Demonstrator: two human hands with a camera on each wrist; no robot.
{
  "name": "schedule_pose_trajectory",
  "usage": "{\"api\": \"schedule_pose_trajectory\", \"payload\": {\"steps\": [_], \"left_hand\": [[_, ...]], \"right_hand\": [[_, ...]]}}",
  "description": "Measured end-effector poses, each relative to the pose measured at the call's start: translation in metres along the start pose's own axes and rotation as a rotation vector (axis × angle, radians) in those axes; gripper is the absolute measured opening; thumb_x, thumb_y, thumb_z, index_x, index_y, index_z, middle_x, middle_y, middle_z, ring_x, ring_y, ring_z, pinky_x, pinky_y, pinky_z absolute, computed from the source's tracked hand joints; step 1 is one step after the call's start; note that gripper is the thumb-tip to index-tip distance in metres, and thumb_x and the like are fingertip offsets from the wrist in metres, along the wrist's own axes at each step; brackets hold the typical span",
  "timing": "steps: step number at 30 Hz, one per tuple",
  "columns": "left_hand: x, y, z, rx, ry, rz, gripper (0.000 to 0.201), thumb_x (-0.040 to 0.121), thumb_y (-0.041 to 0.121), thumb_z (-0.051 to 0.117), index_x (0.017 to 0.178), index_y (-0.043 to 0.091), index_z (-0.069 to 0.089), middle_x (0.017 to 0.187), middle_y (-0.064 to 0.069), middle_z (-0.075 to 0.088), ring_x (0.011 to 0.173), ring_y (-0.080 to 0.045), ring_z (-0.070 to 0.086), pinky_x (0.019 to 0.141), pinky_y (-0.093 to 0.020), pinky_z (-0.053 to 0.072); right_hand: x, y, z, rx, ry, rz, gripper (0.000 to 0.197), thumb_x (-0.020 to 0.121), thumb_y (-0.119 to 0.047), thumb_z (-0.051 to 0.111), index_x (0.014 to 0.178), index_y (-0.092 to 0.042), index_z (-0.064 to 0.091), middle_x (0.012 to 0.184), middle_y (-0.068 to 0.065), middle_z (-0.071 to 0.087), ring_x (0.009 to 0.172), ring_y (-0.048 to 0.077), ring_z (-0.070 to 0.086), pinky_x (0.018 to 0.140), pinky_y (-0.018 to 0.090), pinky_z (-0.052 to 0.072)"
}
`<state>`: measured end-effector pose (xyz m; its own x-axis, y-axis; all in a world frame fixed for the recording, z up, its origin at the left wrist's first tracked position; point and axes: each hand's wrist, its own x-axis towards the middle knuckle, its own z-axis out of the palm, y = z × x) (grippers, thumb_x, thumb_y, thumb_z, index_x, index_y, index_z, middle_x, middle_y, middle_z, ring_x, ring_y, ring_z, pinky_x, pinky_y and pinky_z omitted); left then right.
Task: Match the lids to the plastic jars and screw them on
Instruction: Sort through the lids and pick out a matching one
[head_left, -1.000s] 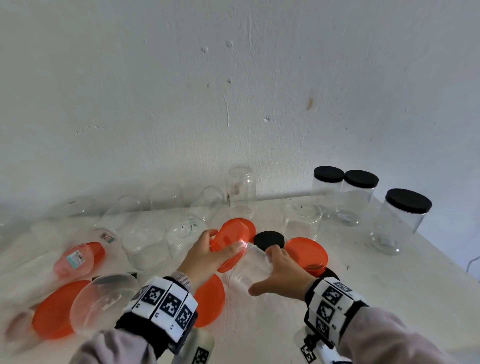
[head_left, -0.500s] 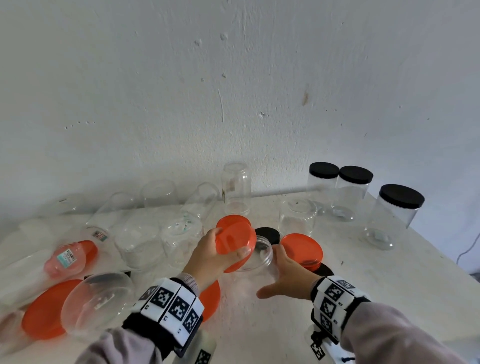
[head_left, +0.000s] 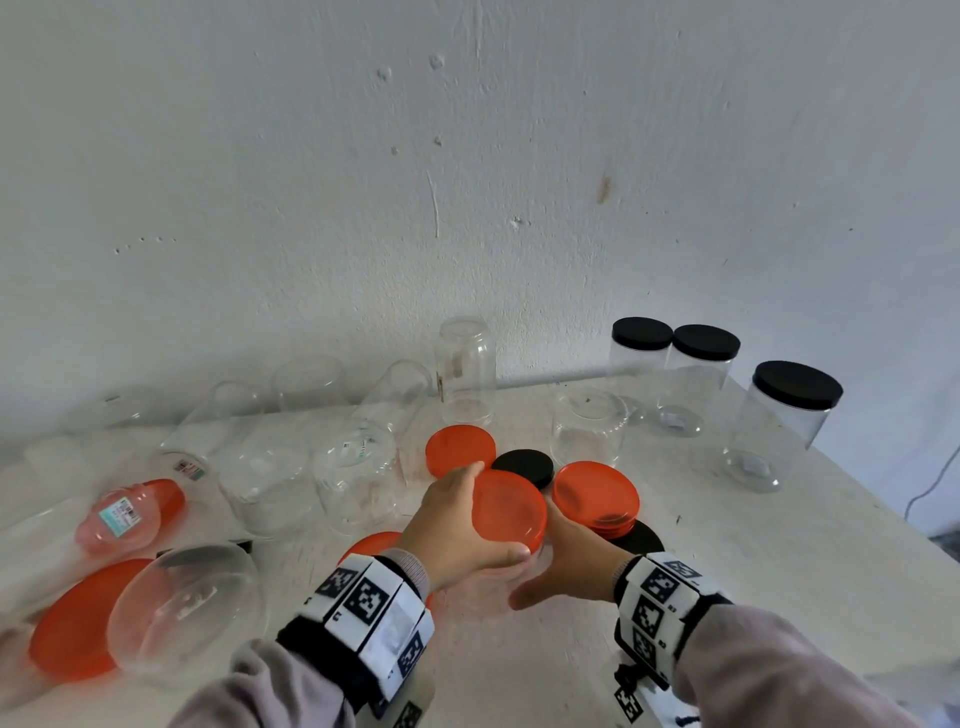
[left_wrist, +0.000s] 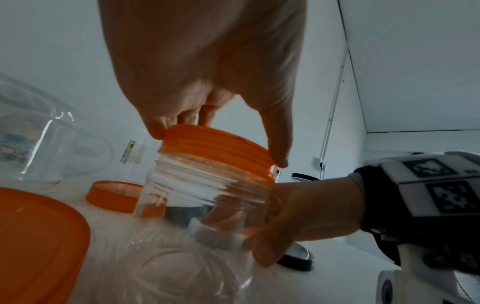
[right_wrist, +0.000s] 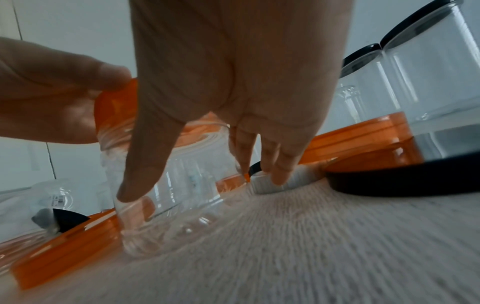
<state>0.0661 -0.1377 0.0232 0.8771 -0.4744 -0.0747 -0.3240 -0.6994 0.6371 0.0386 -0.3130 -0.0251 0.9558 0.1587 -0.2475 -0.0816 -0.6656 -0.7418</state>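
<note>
While right hand (head_left: 566, 564) wraps clear jar (left_wrist: 205, 205), left hand (head_left: 452, 530) clamped on orange lid (head_left: 509, 512) atop it.

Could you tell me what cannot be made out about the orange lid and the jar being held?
- Head view: the held jar is almost wholly hidden under the orange lid and both hands.
- Left wrist view: whether the lid's threads have caught is unclear; the lid sits tilted and motion blurs the jar's neck.
- Right wrist view: the right hand covers the jar's middle; the table is blurred.
- Head view: the jar labels are too small to read.
</note>
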Motion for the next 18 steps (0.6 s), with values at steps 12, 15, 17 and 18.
{"api": "schedule_pose_trajectory", "payload": {"steps": [12, 15, 17, 18], "left_hand": [[-0.011, -0.029, 0.008, -0.238, -0.056, -0.081, 0.129, 0.06, 0.047, 0.084, 0.148, 0.028, -0.008, 0.15, 0.009, 0.02, 0.131, -0.01, 0.031, 0.107, -0.027, 0.032], [-0.013, -0.039, 0.015, -0.367, -0.085, -0.092, 0.121, 0.062, 0.034, 0.086, 0.145, 0.032, -0.002, 0.122, 0.027, 0.033, 0.103, 0.005, 0.043, 0.08, -0.006, 0.038], [-0.012, -0.042, 0.02, -0.395, -0.074, -0.091, 0.117, 0.061, 0.029, 0.087, 0.142, 0.034, 0.003, 0.114, 0.028, 0.034, 0.099, 0.007, 0.044, 0.067, -0.001, 0.039], [-0.011, -0.043, 0.022, -0.405, -0.064, -0.092, 0.117, 0.06, 0.027, 0.088, 0.142, 0.033, 0.005, 0.117, 0.025, 0.034, 0.102, 0.004, 0.044, 0.068, -0.001, 0.039]], "right_hand": [[-0.004, -0.017, -0.028, -0.065, -0.073, 0.047, 0.124, 0.058, -0.042, 0.088, 0.147, -0.037, 0.002, 0.146, -0.01, 0.026, 0.123, 0.008, 0.031, 0.104, 0.029, 0.026], [-0.003, -0.042, -0.036, -0.227, -0.093, -0.051, 0.121, 0.06, -0.043, 0.086, 0.148, -0.038, 0.004, 0.151, -0.012, 0.02, 0.135, 0.013, 0.026, 0.111, 0.039, 0.03], [0.001, -0.059, -0.036, -0.354, -0.144, -0.08, 0.118, 0.061, -0.047, 0.084, 0.147, -0.041, 0.003, 0.151, -0.016, 0.015, 0.137, 0.014, 0.02, 0.111, 0.043, 0.031], [0.003, -0.066, -0.035, -0.418, -0.168, -0.083, 0.116, 0.062, -0.048, 0.083, 0.147, -0.043, 0.003, 0.151, -0.018, 0.013, 0.138, 0.016, 0.018, 0.111, 0.045, 0.031]]}}
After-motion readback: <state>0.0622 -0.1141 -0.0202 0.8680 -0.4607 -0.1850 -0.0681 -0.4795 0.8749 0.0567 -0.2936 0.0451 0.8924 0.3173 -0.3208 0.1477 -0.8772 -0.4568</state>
